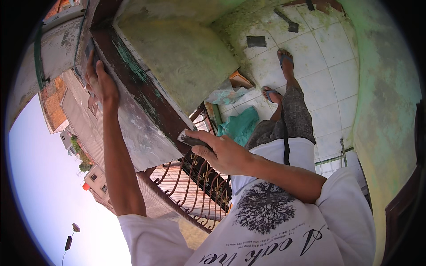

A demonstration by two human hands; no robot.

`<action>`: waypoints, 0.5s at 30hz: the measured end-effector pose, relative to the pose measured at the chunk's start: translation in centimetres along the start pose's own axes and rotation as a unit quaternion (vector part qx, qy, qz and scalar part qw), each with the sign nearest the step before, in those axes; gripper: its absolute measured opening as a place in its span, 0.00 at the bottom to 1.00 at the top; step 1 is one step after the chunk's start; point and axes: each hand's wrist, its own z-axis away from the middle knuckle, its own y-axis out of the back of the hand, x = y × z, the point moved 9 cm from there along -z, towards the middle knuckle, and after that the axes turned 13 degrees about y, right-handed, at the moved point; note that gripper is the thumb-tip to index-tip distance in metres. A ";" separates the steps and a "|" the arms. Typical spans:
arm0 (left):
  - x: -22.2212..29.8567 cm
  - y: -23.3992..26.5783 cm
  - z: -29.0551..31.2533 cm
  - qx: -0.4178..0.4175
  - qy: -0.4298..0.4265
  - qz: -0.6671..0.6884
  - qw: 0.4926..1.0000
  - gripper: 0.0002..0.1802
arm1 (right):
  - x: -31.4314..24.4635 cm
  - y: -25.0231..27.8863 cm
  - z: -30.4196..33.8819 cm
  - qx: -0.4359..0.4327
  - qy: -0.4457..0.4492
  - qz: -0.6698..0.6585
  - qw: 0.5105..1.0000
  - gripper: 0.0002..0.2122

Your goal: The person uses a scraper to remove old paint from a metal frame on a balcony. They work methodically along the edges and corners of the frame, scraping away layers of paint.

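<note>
Head view: mid-frame, a flat tool (pixel 193 140) is gripped by the right hand (pixel 227 154). The left hand (pixel 104 86), upper left: grip can't be told.

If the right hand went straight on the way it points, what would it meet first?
Probably the wall's brown band, beside the tip of the tool in the right hand; whether they touch is unclear from this view.

White shirt (pixel 350 208): large black cursive lettering (pixel 268 252) across the front, partly cut off; between it and a black tree print (pixel 266 206) nearer the hem (pixel 293 141), lines of small type (pixel 280 235).
</note>
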 end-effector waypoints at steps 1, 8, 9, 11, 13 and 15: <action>-0.3 0.1 -0.2 -0.002 -0.007 0.005 1.000 0.27 | 0.0 -0.4 0.2 0.047 0.066 0.006 0.997 0.26; -0.2 0.0 0.0 -0.002 0.018 0.006 1.000 0.27 | -1.3 1.6 -3.3 0.050 0.081 0.040 0.995 0.26; -0.2 0.1 -0.2 0.001 0.017 0.007 1.000 0.27 | -0.8 1.3 -2.9 0.040 0.052 0.022 0.998 0.26; -0.1 0.0 0.3 -0.003 0.028 -0.002 1.000 0.28 | 0.1 -0.4 -0.6 0.025 -0.007 -0.017 1.000 0.25; 0.3 0.0 0.0 -0.001 0.031 -0.006 1.000 0.28 | -0.1 0.0 -0.6 0.118 0.143 0.035 0.982 0.24; 0.1 0.1 0.2 -0.004 0.030 -0.008 1.000 0.28 | -0.2 0.8 -2.1 0.130 0.139 0.020 0.982 0.23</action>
